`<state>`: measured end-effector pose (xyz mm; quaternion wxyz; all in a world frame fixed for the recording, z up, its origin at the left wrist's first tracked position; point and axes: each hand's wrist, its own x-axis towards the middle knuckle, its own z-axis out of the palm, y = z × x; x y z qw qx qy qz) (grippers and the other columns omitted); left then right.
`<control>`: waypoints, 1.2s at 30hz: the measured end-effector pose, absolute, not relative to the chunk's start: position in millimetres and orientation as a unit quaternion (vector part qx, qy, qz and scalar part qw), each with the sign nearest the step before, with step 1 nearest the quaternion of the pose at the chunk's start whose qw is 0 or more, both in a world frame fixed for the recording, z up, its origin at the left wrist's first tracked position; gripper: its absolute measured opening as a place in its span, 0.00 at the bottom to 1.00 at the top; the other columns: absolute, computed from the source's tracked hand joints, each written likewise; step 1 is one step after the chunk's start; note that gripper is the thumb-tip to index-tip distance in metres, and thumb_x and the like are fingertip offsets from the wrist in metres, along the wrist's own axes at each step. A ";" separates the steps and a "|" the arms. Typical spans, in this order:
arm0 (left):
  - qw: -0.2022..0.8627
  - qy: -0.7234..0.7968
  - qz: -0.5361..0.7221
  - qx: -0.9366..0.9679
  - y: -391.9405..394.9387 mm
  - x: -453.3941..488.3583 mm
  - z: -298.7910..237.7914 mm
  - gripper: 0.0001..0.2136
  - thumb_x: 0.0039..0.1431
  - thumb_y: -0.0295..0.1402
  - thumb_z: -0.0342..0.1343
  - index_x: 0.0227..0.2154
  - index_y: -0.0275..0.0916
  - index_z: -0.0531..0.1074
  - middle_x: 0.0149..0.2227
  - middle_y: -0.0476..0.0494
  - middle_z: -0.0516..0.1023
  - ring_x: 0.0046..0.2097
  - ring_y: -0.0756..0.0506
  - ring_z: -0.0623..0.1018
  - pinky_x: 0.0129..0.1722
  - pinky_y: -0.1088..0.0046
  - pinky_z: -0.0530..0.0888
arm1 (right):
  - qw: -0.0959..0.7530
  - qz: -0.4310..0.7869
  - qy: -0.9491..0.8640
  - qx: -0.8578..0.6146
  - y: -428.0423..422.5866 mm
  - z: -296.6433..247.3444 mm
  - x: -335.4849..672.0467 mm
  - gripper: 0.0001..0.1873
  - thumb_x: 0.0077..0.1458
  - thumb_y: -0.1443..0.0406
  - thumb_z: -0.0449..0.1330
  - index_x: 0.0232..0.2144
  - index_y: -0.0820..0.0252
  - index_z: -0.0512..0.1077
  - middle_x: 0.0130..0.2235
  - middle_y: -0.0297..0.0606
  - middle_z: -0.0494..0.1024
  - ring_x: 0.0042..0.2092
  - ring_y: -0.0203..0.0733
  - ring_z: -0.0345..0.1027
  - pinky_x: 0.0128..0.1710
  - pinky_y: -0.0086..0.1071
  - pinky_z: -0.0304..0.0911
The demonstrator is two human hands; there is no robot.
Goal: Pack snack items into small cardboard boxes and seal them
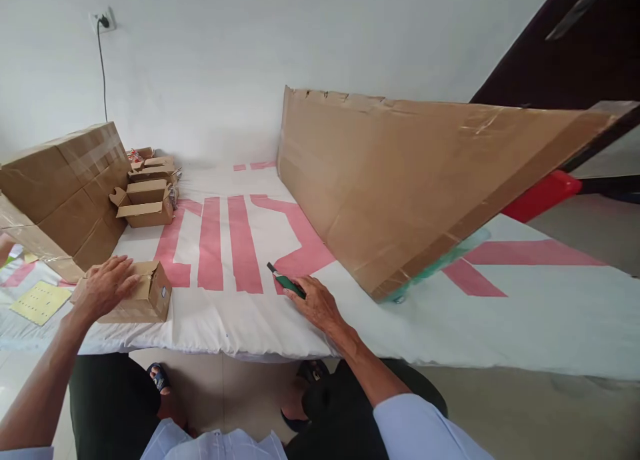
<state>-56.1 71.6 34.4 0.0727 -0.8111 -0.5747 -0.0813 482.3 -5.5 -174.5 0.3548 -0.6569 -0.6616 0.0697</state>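
Note:
My left hand (111, 283) lies on top of a small closed cardboard box (150, 292) near the front edge of the cloth-covered table. Its fingers are stretched over the lid, pressing rather than wrapping round it. A green box cutter (290, 287) is in my right hand (317, 303), low over the white and pink cloth, its dark tip pointing up and left. Part of the cutter's handle is hidden under my fingers. The box and the cutter are well apart.
A large taped carton (65, 193) stands at the left. Behind it are several small open boxes (147, 203). One big cardboard sheet or box side (400, 180) leans at the right, with a red object (545, 195) behind it. Yellow paper (41, 303) lies at the left.

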 end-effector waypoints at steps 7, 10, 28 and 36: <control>0.088 -0.596 -0.050 -0.797 50.4 -15.5 12.4 0.23 0.77 0.44 0.47 0.67 0.45 0.73 0.73 0.31 0.72 0.74 0.31 0.69 0.70 0.47 0.67 | 0.348 0.024 -0.681 -0.644 -8.7 -198.7 486.3 0.22 0.66 0.53 0.61 0.55 0.57 0.80 0.52 0.48 0.84 0.52 0.56 0.76 0.53 0.47 0.71; 0.094 -0.612 -0.065 -0.783 42.9 0.0 8.4 0.22 0.78 0.44 0.48 0.66 0.45 0.74 0.72 0.31 0.72 0.73 0.30 0.69 0.69 0.45 0.67 | 0.336 0.013 -0.680 -0.651 -7.2 -203.3 486.6 0.22 0.65 0.53 0.62 0.56 0.56 0.79 0.51 0.48 0.84 0.51 0.56 0.76 0.52 0.47 0.70; -0.118 -0.732 -0.361 -0.565 28.1 -105.1 12.9 0.29 0.47 0.62 0.62 0.48 0.51 0.79 0.53 0.42 0.87 0.61 0.21 0.81 0.62 0.41 0.79 | 0.338 0.004 -0.661 -0.670 -9.9 -189.8 477.7 0.15 0.61 0.61 0.63 0.50 0.56 0.79 0.47 0.46 0.83 0.50 0.55 0.73 0.54 0.46 0.68; -0.133 -0.744 -0.372 -0.539 33.9 -85.1 -4.2 0.28 0.47 0.67 0.61 0.49 0.61 0.79 0.55 0.53 0.87 0.62 0.21 0.81 0.62 0.36 0.77 | 0.337 -0.008 -0.647 -0.684 -4.8 -182.0 475.2 0.08 0.63 0.63 0.62 0.43 0.57 0.78 0.44 0.46 0.80 0.48 0.54 0.71 0.52 0.45 0.67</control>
